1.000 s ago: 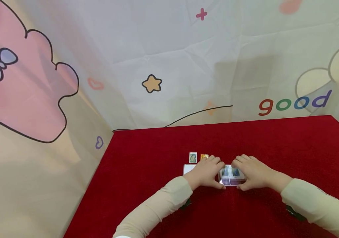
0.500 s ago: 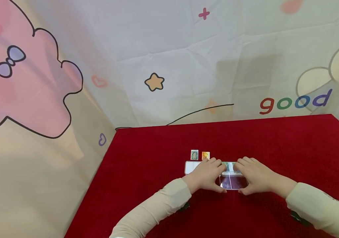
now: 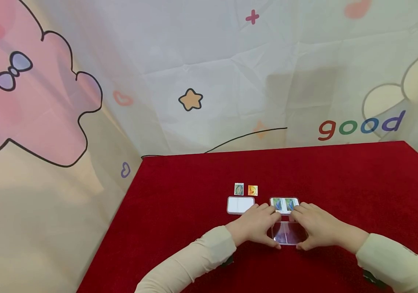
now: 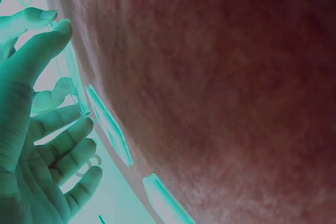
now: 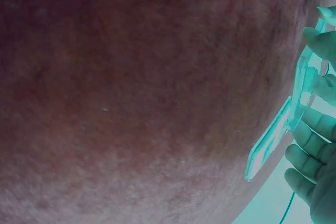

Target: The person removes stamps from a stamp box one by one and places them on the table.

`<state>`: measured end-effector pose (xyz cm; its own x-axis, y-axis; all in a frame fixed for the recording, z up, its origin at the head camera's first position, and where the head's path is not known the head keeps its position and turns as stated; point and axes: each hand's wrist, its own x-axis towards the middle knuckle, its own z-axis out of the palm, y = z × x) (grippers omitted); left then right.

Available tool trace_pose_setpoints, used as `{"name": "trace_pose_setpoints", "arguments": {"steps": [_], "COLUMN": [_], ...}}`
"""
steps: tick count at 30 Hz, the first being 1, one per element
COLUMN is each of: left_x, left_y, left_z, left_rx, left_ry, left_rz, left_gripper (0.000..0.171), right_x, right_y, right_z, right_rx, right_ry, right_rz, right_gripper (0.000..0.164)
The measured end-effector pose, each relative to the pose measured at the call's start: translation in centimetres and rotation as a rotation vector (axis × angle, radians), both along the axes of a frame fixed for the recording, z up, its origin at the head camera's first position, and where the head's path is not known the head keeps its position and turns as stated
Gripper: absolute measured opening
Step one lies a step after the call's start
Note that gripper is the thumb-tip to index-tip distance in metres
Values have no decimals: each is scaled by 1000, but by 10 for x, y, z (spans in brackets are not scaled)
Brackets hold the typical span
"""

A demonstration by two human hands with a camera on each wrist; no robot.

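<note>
- Red cloth [image 3: 179, 228] covers the table under my hands; past my fingertips, a pale backdrop [image 3: 223, 53] printed with cartoon shapes and the word "good" stands behind it.
- My left hand [image 3: 256, 224] and right hand [image 3: 320, 228] pinch a clear plastic cover [image 3: 285, 233] by its two short ends, thumbs on the near side, fingers on the far.
- Its long axis runs crosswise, from my left fingers to my right; a pale line crosses its middle.
- Just beyond its far edge, ahead of my fingertips, lies a case with two blue-green pictures [image 3: 278, 204], also lengthwise left to right.
- Ahead of my left hand sit a white case [image 3: 239, 205], a green stamp [image 3: 239, 189] and an orange stamp [image 3: 252, 190].
- Red cloth stretches right of my right hand and towards me from my thumbs; the table's far edge is well apart from my fingers.
</note>
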<state>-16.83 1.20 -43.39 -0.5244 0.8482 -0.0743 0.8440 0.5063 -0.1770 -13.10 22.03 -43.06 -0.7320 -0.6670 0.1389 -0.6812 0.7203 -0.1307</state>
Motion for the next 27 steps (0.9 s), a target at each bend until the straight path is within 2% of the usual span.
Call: {"name": "trace_pose_setpoints", "arguments": {"steps": [2, 9, 18, 27], "left_x": [0, 1, 1, -2], "left_y": [0, 2, 4, 4], "left_z": [-2, -4, -8, -12], "left_rx": [3, -16, -28, 2], "left_ry": [-16, -151, -172, -180], "left_rz": [-1, 7, 21, 30], "left_gripper": [55, 51, 50, 54], "right_x": [1, 3, 2, -2], "right_y": [0, 0, 1, 4], "right_z": [-2, -11, -16, -20], "right_rx": [-5, -1, -14, -36], "right_ry": [0, -46, -51, -78], "right_rz": [-1, 1, 8, -9], "right_gripper": [48, 48, 49, 49]}}
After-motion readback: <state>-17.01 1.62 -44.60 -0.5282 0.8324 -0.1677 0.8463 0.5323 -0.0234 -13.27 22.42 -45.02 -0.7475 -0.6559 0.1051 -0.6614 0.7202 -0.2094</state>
